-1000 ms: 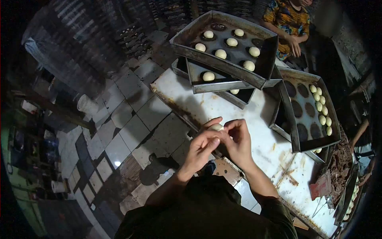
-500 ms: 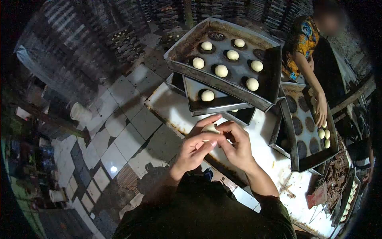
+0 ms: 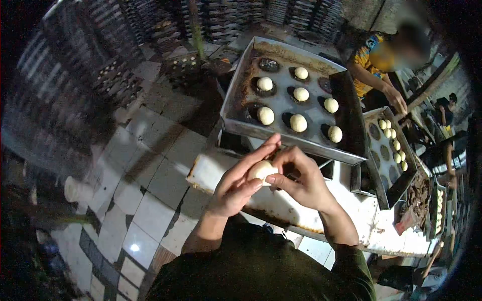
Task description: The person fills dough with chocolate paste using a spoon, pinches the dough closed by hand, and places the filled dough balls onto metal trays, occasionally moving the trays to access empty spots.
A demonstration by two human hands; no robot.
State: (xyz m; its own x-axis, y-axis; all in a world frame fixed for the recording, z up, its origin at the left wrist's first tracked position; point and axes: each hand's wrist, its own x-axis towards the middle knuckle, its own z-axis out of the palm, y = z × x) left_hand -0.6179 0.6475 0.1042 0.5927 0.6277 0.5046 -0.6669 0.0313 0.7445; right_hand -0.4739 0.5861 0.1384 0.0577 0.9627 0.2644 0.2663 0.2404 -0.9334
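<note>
A pale piece of dough (image 3: 261, 171) lies between my two hands, in front of my chest. My left hand (image 3: 238, 182) cups it from below and the side, fingers curved along it. With thumb and fingertips, my right hand (image 3: 301, 179) pinches the dough's right edge. Just beyond my fingers stands a deep metal tray (image 3: 281, 131) holding several round dough balls (image 3: 298, 123), spaced apart over dark round marks. What the inside of the dough holds is hidden.
More trays are stacked beneath on a white table (image 3: 281, 204). At right, another tray (image 3: 389, 196) holds several small dough balls (image 3: 396, 145), near a person's hand (image 3: 396, 100). A brown crumbly mass (image 3: 415, 198) lies beside it. Tiled floor (image 3: 155, 173) spreads to the left.
My view has turned, so the trays appear lower. My hands have shifted round the dough, which now shows more rounded. The other person's hand has drawn back from the right tray's dough balls.
</note>
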